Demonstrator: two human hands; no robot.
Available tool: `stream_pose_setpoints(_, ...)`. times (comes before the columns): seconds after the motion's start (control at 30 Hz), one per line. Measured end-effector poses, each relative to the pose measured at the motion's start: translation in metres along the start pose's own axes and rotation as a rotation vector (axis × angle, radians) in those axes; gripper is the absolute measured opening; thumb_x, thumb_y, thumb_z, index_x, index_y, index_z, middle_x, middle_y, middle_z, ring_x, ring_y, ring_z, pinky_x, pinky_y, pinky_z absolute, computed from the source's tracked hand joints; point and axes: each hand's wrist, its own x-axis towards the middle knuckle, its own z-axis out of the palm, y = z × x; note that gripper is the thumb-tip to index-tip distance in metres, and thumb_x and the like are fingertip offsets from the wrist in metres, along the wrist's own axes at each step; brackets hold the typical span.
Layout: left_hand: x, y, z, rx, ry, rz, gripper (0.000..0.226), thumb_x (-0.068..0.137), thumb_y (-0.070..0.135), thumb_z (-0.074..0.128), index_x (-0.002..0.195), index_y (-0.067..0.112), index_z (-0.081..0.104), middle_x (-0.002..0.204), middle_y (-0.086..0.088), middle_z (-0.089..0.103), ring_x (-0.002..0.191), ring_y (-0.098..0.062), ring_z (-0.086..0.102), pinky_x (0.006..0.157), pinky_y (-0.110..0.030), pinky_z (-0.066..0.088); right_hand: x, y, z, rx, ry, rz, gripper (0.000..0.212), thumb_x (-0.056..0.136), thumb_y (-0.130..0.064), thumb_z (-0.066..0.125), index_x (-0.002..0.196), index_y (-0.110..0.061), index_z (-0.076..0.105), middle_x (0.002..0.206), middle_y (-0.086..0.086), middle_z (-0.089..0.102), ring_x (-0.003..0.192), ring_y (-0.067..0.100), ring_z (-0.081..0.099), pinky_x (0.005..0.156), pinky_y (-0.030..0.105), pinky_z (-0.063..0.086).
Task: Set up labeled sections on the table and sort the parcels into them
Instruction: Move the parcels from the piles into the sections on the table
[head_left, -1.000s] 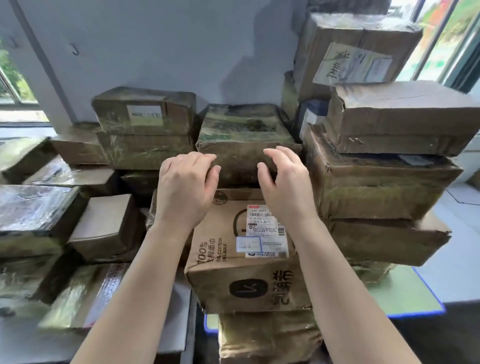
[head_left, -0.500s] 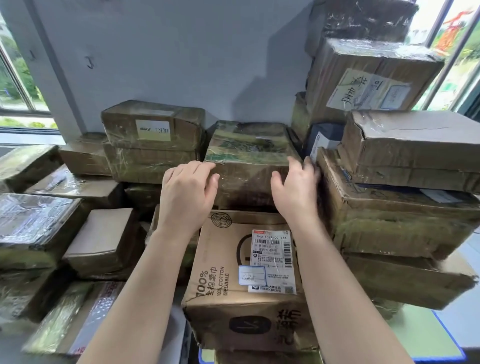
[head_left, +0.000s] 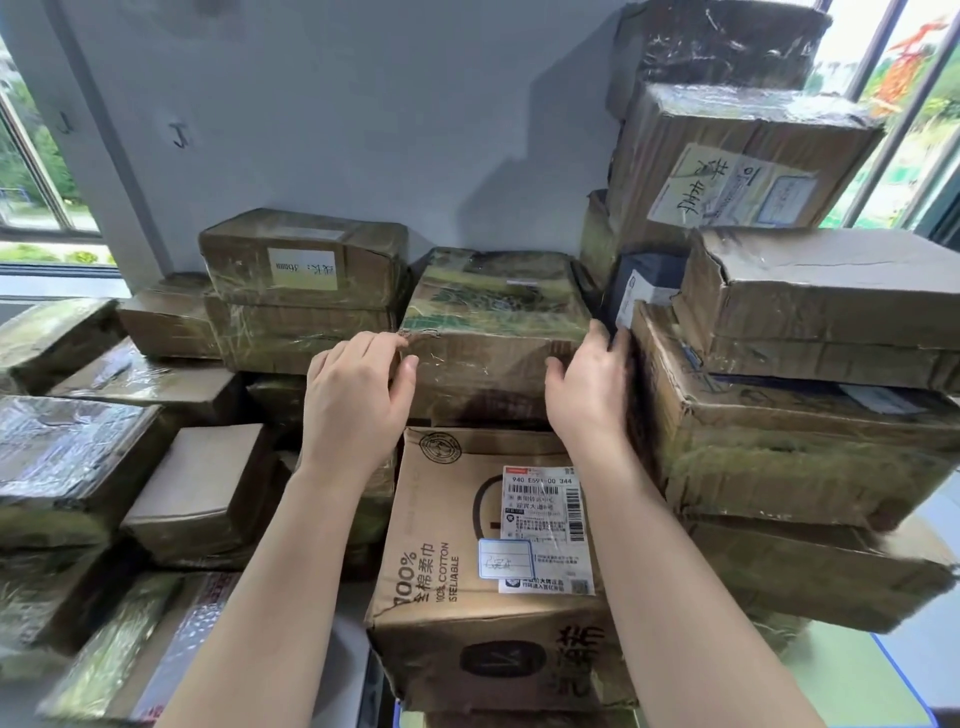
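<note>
Cardboard under glossy tape, the middle parcel (head_left: 493, 312) sat on the 100% cotton box (head_left: 441, 519), near the wall. The left hand (head_left: 353, 395) curled round its front-left corner. The right hand (head_left: 587, 384) gripped its right edge, fingers wedged against the tall right stack (head_left: 779, 441). Pulling it out could probably drag the dark parcel (head_left: 644, 275) loose, or the slick tape could slip.

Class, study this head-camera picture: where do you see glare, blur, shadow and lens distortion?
Head view: glare on the wrapped parcel at left; windows washed out bright; blur on the lower-left parcels; soft shadow on the wall beside the tall stack; their frames bend toward the edges; the left hand and right hand gripping the middle parcel are sharp.
</note>
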Motion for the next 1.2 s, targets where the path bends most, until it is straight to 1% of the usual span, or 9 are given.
stream_pose_setpoints(0.13,-0.002,0.000,-0.001,0.003,-0.005,-0.010,0.031,0.095,0.032,0.043,0.110,0.014,0.063,0.104,0.000,0.065,0.098,-0.020,0.060,0.093,-0.037,0.039,0.004,0.002,-0.004,0.035,-0.013,0.015,0.056,0.089,-0.023,0.069,0.131,0.002,0.042,0.132,0.021,0.042,0.120,0.036,0.048,0.098,0.033,0.036)
stream_pose_setpoints(0.27,-0.005,-0.001,-0.001,0.005,-0.012,-0.015,0.025,0.097,0.028,0.048,0.111,0.014,0.062,0.106,-0.001,0.065,0.099,-0.021,0.060,0.093,-0.037,0.039,0.003,0.003,-0.004,0.069,-0.045,0.036,0.058,0.090,-0.025,0.068,0.137,-0.004,0.042,0.135,0.023,0.038,0.114,0.039,0.053,0.096,0.035,0.039)
stream_pose_setpoints(0.37,-0.006,-0.001,-0.001,0.008,-0.023,-0.016,0.032,0.096,0.033,0.041,0.110,0.014,0.063,0.105,0.000,0.066,0.098,-0.020,0.060,0.093,-0.038,0.040,0.001,0.006,-0.003,0.114,-0.067,0.041,0.050,0.093,-0.025,0.064,0.138,-0.015,0.046,0.132,0.021,0.043,0.111,0.038,0.055,0.093,0.033,0.041)
stream_pose_setpoints(0.47,-0.007,-0.001,-0.003,-0.001,-0.024,-0.017,0.035,0.094,0.035,0.039,0.109,0.014,0.063,0.105,0.000,0.066,0.098,-0.020,0.060,0.093,-0.038,0.040,0.002,0.008,-0.002,0.192,-0.055,0.050,0.042,0.092,-0.021,0.065,0.132,-0.014,0.053,0.123,0.018,0.050,0.106,0.034,0.057,0.082,0.027,0.037)
stream_pose_setpoints(0.57,-0.008,-0.002,-0.005,-0.007,-0.017,-0.020,0.035,0.094,0.036,0.040,0.109,0.015,0.063,0.107,0.001,0.066,0.099,-0.019,0.060,0.093,-0.037,0.039,0.004,0.007,-0.002,0.237,-0.043,0.049,0.036,0.091,-0.016,0.067,0.125,-0.011,0.057,0.120,0.018,0.053,0.106,0.033,0.056,0.081,0.028,0.035)
stream_pose_setpoints(0.67,-0.009,-0.004,-0.007,0.001,-0.015,-0.025,0.036,0.095,0.036,0.039,0.111,0.015,0.063,0.109,0.002,0.065,0.101,-0.018,0.059,0.094,-0.037,0.038,0.004,0.007,0.000,0.246,-0.022,0.040,0.032,0.090,-0.014,0.067,0.121,-0.009,0.059,0.117,0.017,0.056,0.103,0.032,0.056,0.073,0.024,0.028)
stream_pose_setpoints(0.87,-0.010,-0.006,-0.012,0.002,0.004,-0.047,0.034,0.097,0.033,0.043,0.120,0.014,0.059,0.113,-0.002,0.064,0.106,-0.021,0.059,0.095,-0.037,0.039,0.003,0.003,-0.001,0.329,0.038,0.038,0.023,0.088,-0.013,0.069,0.111,-0.013,0.065,0.110,0.014,0.063,0.098,0.030,0.059,0.076,0.026,0.036)
stream_pose_setpoints(1.0,-0.014,-0.010,-0.013,-0.025,0.011,-0.086,0.046,0.096,0.030,0.050,0.137,0.009,0.046,0.121,-0.008,0.060,0.112,-0.024,0.056,0.097,-0.042,0.042,-0.004,-0.004,-0.006,0.346,0.056,0.003,0.023,0.090,-0.010,0.066,0.113,-0.010,0.065,0.113,0.014,0.060,0.098,0.027,0.057,0.073,0.020,0.029)
stream_pose_setpoints(1.2,-0.025,-0.015,-0.021,-0.057,0.006,-0.133,0.051,0.095,0.030,0.049,0.139,0.005,0.044,0.124,-0.012,0.058,0.115,-0.027,0.055,0.097,-0.044,0.042,-0.016,-0.011,-0.018,0.361,0.125,-0.073,0.022,0.091,-0.009,0.064,0.113,-0.010,0.064,0.115,0.011,0.059,0.090,0.015,0.050,0.071,0.013,0.026)
